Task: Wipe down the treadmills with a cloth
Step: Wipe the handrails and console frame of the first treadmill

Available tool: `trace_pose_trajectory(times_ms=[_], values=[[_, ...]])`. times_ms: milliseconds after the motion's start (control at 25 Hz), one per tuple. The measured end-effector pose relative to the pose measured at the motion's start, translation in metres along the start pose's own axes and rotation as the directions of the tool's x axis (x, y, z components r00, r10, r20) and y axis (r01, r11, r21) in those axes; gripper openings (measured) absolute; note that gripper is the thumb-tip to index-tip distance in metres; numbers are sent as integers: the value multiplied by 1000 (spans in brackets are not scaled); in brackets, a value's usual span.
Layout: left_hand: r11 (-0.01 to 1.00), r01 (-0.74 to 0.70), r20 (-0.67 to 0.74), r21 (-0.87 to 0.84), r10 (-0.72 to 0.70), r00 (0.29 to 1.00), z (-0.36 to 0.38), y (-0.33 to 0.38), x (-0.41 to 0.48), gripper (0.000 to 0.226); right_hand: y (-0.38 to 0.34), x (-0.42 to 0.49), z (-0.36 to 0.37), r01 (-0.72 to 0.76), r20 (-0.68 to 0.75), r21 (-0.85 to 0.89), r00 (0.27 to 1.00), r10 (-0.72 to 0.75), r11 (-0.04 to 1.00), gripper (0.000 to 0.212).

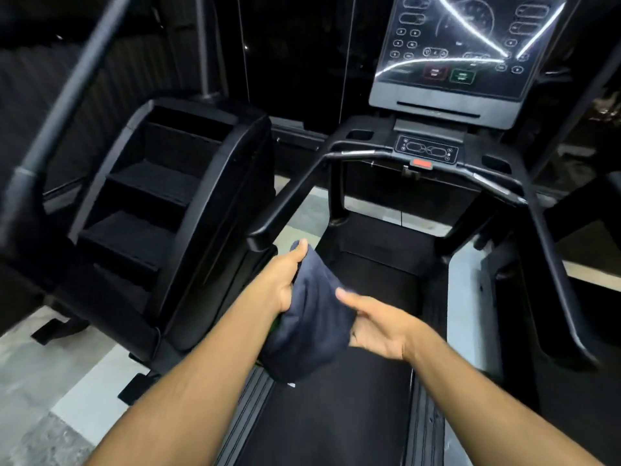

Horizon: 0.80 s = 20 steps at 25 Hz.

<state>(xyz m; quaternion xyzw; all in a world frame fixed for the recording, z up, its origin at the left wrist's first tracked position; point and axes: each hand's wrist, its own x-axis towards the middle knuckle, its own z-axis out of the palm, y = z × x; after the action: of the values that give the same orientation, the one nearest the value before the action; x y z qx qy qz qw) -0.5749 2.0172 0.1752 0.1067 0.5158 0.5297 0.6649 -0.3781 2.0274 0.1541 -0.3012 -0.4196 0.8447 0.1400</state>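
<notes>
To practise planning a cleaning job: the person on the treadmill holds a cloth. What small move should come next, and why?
Probably bring the dark cloth, gripped by the left hand, forward onto the left handrail. The cloth hangs bunched in mid-air, touching no treadmill part, and that rail's end lies just beyond it.

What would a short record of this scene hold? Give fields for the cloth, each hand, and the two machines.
cloth: dark blue, bunched, held over the belt
left hand: grips the cloth's top edge
right hand: against the cloth's right side; grip unclear
treadmill: straight ahead; its console reflects light streaks
stair machine: black, to the left of the treadmill
</notes>
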Motion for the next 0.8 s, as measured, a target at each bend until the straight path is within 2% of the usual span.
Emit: trace_pose_trajectory(times_ms=[80,160,200,280,320,360,440,480,520,560,640,680,800], values=[[999,23,-34,-36,-25,999,-3,26,2,49,-4,20,-1,39,-47,-28,998,-40,999,60],[999,-31,28,-3,32,999,-16,47,5,29,-18,45,-7,160,-93,29,983,-157,987,50],[994,-88,94,58,82,992,-25,54,9,32,-29,57,-11,221,-107,73,971,-212,973,45],[968,-172,239,184,125,963,-43,57,19,61,-52,76,-20,286,-115,62,954,-278,956,41],[953,-191,189,235,148,971,-44,57,31,68,-66,89,-30,285,-125,-21,950,-285,958,42],[945,-211,53,251,204,978,-41,60,44,72,-81,102,-40,259,-151,-143,948,-280,955,45],[942,-270,-233,197,313,921,-30,71,70,79,-108,131,-59,192,-206,-303,943,-261,933,62],[942,-302,-308,147,334,891,-26,79,80,84,-119,141,-67,184,-195,-315,948,-253,931,70],[937,-334,-326,107,350,878,-21,85,87,87,-129,151,-74,197,-159,-301,954,-252,933,77],[927,-360,-288,102,374,882,-20,89,91,91,-139,158,-80,219,-113,-275,960,-258,936,79],[913,-360,-162,193,392,906,-17,92,93,99,-162,169,-94,246,-22,-259,965,-260,934,78],[900,-363,-151,241,404,902,-14,92,95,99,-175,176,-102,249,6,-292,966,-258,923,74],[868,-446,-363,218,496,789,-8,99,110,73,-202,197,-122,252,79,-395,967,-241,883,56]])
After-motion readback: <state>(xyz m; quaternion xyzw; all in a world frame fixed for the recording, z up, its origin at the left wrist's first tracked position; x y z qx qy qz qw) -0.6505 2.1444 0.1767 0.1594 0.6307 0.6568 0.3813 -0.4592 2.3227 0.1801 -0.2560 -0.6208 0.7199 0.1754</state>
